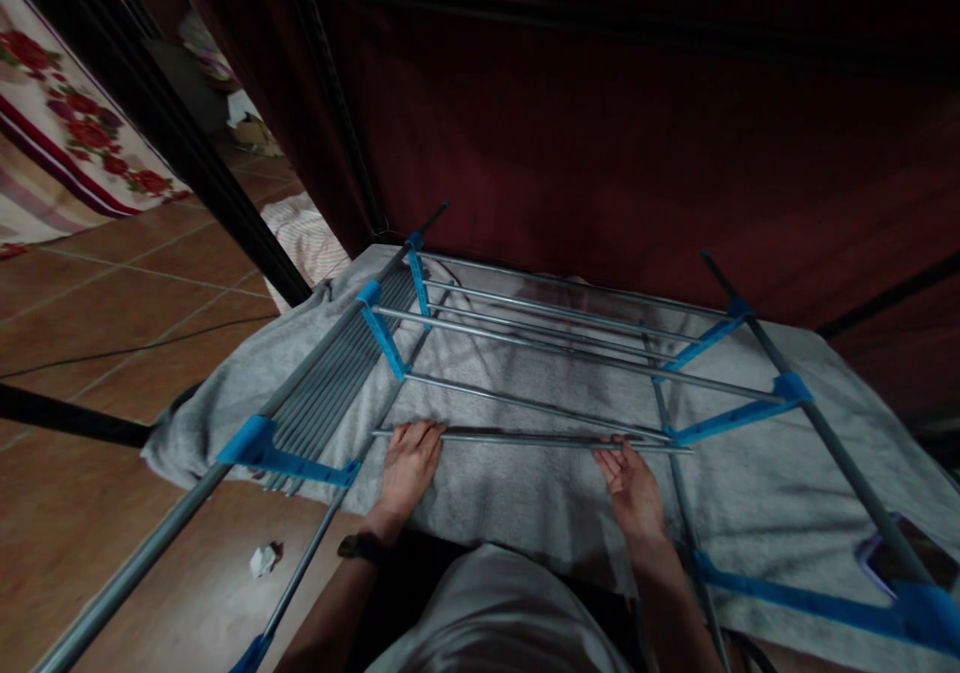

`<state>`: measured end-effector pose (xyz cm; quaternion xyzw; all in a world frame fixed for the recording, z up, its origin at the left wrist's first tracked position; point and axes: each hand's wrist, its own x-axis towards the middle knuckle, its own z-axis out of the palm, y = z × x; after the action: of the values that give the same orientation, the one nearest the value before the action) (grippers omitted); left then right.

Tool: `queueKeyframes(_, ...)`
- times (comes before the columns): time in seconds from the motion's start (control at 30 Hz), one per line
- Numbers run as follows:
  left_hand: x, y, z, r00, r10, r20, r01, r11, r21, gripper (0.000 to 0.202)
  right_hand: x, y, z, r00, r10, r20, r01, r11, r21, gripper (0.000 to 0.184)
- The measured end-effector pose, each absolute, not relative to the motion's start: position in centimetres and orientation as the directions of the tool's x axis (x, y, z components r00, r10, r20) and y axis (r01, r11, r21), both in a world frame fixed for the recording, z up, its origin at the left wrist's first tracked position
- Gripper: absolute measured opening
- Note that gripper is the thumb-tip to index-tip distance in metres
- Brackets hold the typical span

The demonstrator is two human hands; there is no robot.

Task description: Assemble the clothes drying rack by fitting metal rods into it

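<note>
Dark red cloth (pixel 637 153) hangs behind a pale grey blanket (pixel 517 513) that covers the work surface. My left hand (pixel 411 458), palm down, is closed over a slim grey metal rod (pixel 517 440) near its left end; my right hand (pixel 630 483), palm turned up, appears to pinch it toward the other end. The rod lies crosswise in front of my lap, its left end by a thin grey metal tube (pixel 306 563), its right reaching just past the matching tube (pixel 681 498). Farther out, bright blue plastic brackets (pixel 735 419) sit on thicker grey rails (pixel 847 471), with straight metal crossbars (pixel 585 353) spanning the frame. Parallel grey rods (pixel 334 383) show beneath the left rail. I judge the step to be positioning this rod; the next move calls for lining up both ends evenly, without jarring the frame.
</note>
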<state>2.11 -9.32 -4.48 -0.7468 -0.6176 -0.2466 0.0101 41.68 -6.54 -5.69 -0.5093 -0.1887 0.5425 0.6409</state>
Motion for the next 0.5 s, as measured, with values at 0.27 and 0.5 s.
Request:
queueKeyframes(0.27, 2.0, -9.3, -4.5, 0.102, 0.913, 0.395, 0.930, -0.228, 0.288, 0.032, 42.8, -6.4, -5.9, 0.417, 0.844, -0.338, -0.494, -0.102, -0.863, 0.027)
queueKeyframes(0.5, 2.1, -9.2, -4.1, 0.069, 0.905, 0.419, 0.938, -0.202, 0.282, 0.028, 43.6, -6.4, -6.7, 0.405, 0.840, -0.361, -0.538, -0.100, -0.837, 0.025)
